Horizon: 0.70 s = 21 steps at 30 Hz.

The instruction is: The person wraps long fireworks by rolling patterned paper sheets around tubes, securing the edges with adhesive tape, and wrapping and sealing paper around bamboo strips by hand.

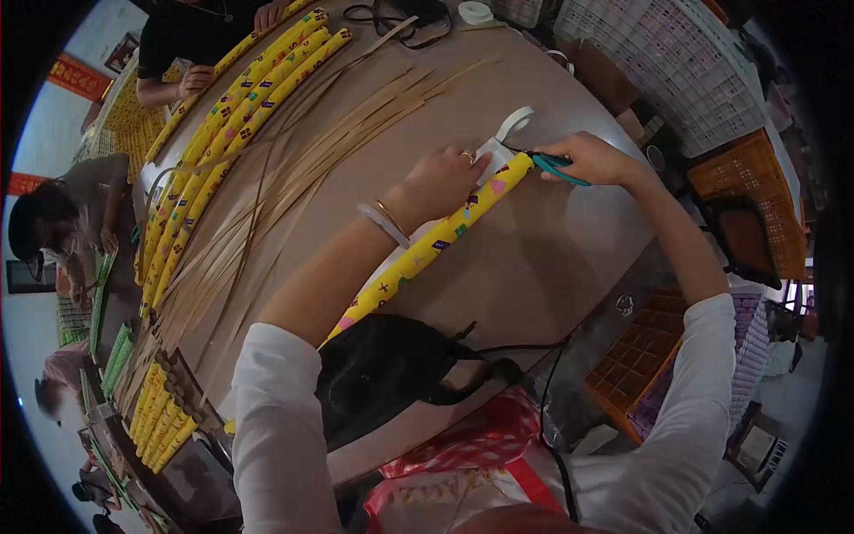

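A long yellow tube (439,242) with a colourful printed pattern lies slantwise across the brown table. My left hand (442,182) is closed on its upper part, the fingertips near the far end. White tape or paper (495,156) shows beside those fingers, and a loose white curl (516,122) stands up from it. In my right hand (594,160) are scissors with green handles (562,169); their blades reach the tube's far end and are partly hidden. Below the tube lies a black cloth or bag (382,378).
Thin brown strips (267,200) spread over the table's left side, next to several long yellow tubes (233,133). A co-worker's hand (196,82) rests beyond them. Short yellow tubes (162,418) fill a box at lower left. Orange crates (636,360) stand at right.
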{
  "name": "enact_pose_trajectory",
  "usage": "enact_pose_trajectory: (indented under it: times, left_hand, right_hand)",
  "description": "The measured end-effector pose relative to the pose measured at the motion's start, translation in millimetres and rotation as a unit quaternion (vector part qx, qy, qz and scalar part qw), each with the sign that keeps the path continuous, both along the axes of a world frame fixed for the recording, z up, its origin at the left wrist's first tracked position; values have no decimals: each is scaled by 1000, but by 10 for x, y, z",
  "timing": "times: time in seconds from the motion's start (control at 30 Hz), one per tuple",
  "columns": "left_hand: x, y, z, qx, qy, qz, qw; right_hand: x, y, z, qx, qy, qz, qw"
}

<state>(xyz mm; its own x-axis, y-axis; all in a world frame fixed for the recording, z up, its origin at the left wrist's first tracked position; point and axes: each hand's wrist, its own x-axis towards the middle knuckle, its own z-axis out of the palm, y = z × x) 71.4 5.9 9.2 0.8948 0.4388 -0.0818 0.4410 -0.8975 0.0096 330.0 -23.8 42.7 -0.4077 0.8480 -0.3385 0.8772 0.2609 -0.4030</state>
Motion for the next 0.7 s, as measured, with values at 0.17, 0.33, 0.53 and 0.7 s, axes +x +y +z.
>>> enact_pose_trajectory:
  times: [0.17, 0.33, 0.53, 0.7]
  left_hand:
    - [-6, 16, -78, 18, -20, -7, 1000]
    - [15, 42, 30, -4, -27, -6, 1000]
    - [79, 144, 75, -153, -7, 88, 984]
    - [118, 262, -52, -158, -7, 60, 986]
  right_hand:
    - [9, -11, -20, 4, 11, -7, 1000]
    - [-15, -67, -8, 17, 34, -34, 999]
    - [-7, -96, -83, 49, 18, -38, 998]
    - [-13, -148, -178, 109, 4, -36, 993]
